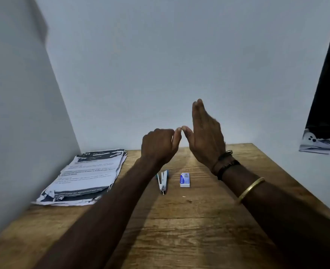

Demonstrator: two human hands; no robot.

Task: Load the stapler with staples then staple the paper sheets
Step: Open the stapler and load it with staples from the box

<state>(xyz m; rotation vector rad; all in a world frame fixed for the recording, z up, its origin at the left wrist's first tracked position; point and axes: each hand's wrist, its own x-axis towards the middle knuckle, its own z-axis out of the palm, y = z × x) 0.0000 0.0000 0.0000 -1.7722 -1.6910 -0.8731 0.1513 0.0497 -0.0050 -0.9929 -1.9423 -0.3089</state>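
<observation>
The stapler (162, 181) is lying near the middle of the tabletop (179, 239), its two arms splayed in a narrow V, so it is looking ready for loading. The box (185, 180) of staples is sitting just beside it, toward the right edge; I cannot tell whether it is open. The papers (86, 177) are lying in a ragged stack along the left edge, reaching toward the far left corner.

Both hands are hovering above these things, touching none. The left hand (158, 146) is showing its back, fingers loosely curled around nothing visible. The right hand (205, 136) is standing edge-up, fingers straight and together. The thumb tips are meeting.

The likeliest trouble is lying in the small parts. The light box is probably going to skid or spill if pinched carelessly, and a strip is likely to break or jam if seated crookedly. The splayed stapler may snap shut on the fingers. Unsquared, the ragged papers are risking a staple that misses some sheets.
</observation>
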